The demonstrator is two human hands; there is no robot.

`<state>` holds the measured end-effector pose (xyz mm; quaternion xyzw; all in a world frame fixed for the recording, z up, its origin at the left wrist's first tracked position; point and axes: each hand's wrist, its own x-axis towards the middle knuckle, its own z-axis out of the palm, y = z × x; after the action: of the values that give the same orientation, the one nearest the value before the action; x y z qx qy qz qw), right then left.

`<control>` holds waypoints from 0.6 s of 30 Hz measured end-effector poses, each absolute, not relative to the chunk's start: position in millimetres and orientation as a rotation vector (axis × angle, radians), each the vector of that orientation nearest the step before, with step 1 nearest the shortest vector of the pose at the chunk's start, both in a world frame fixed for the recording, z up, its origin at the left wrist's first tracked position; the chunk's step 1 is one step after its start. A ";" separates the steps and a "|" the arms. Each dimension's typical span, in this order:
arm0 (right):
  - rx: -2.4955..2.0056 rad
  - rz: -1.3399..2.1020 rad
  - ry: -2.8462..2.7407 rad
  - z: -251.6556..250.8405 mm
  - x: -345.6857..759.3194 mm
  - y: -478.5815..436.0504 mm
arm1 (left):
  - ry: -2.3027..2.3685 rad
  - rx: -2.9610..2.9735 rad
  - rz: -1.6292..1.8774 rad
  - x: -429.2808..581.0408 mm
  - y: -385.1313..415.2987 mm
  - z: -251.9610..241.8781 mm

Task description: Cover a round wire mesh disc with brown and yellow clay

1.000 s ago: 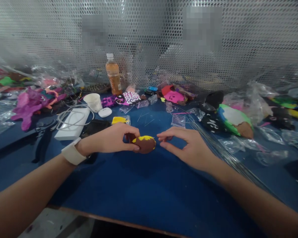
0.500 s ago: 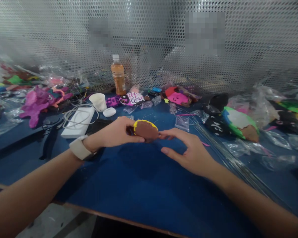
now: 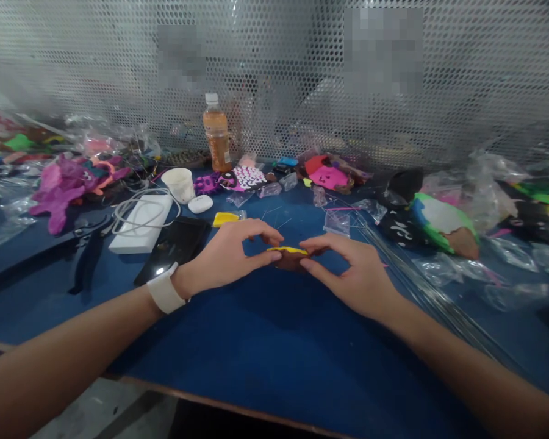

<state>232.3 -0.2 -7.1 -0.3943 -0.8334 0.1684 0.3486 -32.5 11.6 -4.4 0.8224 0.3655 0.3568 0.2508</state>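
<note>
A flat brown piece (image 3: pixel 290 261) with a yellow upper edge, looking like a disc of modelling clay, is held up above the blue table, tilted so that it shows nearly edge-on. My right hand (image 3: pixel 354 271) pinches its right end between thumb and fingers. At its left end, my left hand (image 3: pixel 231 253) has the thumb against the rim, while its forefinger is lifted apart above it. A white band circles my left wrist. Just behind the left hand lies a small yellow piece (image 3: pixel 226 218) on clear plastic.
A drink bottle (image 3: pixel 216 137), a white cup (image 3: pixel 179 185), a white box with a cable (image 3: pixel 141 228), a black phone-like slab (image 3: pixel 176 244) and pliers (image 3: pixel 89 250) stand or lie behind and left. Thin wires (image 3: pixel 421 292) run along the right. Coloured clay pieces and plastic bags line the perforated screen (image 3: pixel 274 67).
The brown piece has tipped from facing me to nearly edge-on and moved slightly right. My right hand has closed on it; the left fingers have loosened, and the yellow piece behind has come into view.
</note>
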 end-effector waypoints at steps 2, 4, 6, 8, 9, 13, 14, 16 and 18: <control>-1.019 0.420 -2.184 -7.8 232.7 -0.8 | 0.983 2.295 0.934 -33.0 12.0 -4.4; -1.021 0.449 -2.224 -9.4 233.1 -0.5 | 0.964 2.350 0.879 -35.6 13.9 -3.6; -1.030 0.485 -2.244 -11.2 233.6 0.4 | 0.967 2.392 0.807 -40.9 17.7 -1.1; -1.034 0.514 -2.251 -12.8 233.6 1.6 | 0.996 2.421 0.714 -48.0 23.3 2.4; -1.033 0.529 -2.251 -13.5 233.2 2.1 | 1.008 2.429 0.659 -51.7 26.3 4.2; -1.013 0.573 -2.210 -16.7 229.3 3.2 | 1.034 2.439 0.469 -62.5 36.2 8.6; -1.015 0.570 -2.197 -17.3 228.2 3.1 | 1.036 2.436 0.450 -63.8 37.4 8.8; -1.026 0.549 -2.193 -17.6 227.1 2.5 | 1.027 2.433 0.441 -64.7 37.8 8.1; -1.053 0.514 -2.224 -16.6 227.7 2.1 | 1.000 2.442 0.467 -63.4 35.9 6.8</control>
<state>227.7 2.1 -16.6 -0.3984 -0.8414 0.1945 0.3089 -63.4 35.9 6.8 0.8871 0.3631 0.1697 0.2291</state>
